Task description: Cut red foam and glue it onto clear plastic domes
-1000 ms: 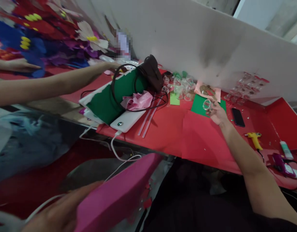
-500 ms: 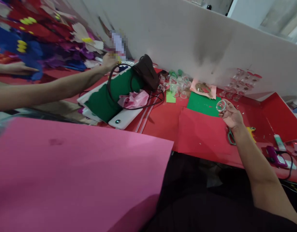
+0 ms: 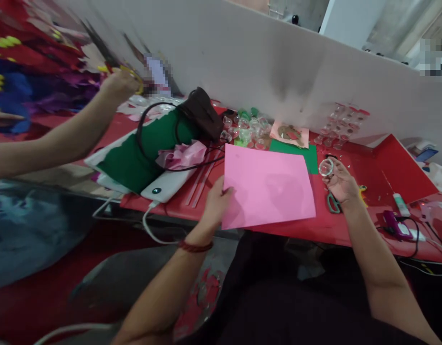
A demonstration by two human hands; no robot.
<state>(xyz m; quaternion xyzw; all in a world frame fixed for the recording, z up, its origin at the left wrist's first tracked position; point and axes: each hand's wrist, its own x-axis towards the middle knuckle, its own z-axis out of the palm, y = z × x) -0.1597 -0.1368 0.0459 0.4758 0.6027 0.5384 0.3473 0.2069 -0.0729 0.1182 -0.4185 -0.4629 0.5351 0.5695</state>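
Note:
My left hand [image 3: 218, 200] grips the left edge of a pink sheet of paper [image 3: 267, 189], thumb on top. The sheet covers part of the red table and overlaps a green sheet [image 3: 310, 155]. To its right, my right hand [image 3: 339, 182] pinches a small clear plastic cup [image 3: 326, 167], its round rim turned toward me. Green-handled scissors [image 3: 333, 203] lie just below that hand, partly hidden by it. Behind the pink sheet sits a pile of clear plastic cups [image 3: 248, 129], some with green in them.
At left another person's hand [image 3: 120, 84] holds yellow-handled scissors near paper flowers [image 3: 37, 62]. A brown bag [image 3: 203, 112], a white power bank [image 3: 167, 184] with cable, stacked cups [image 3: 339, 124], a glue bottle [image 3: 401, 205] and a purple device [image 3: 397, 225] stand or lie about the table [image 3: 142, 203].
The pink sheet has come from the lower left onto the table, with my left hand now visible on it. My right hand still holds the cup. The other person's scissors hand has shifted left.

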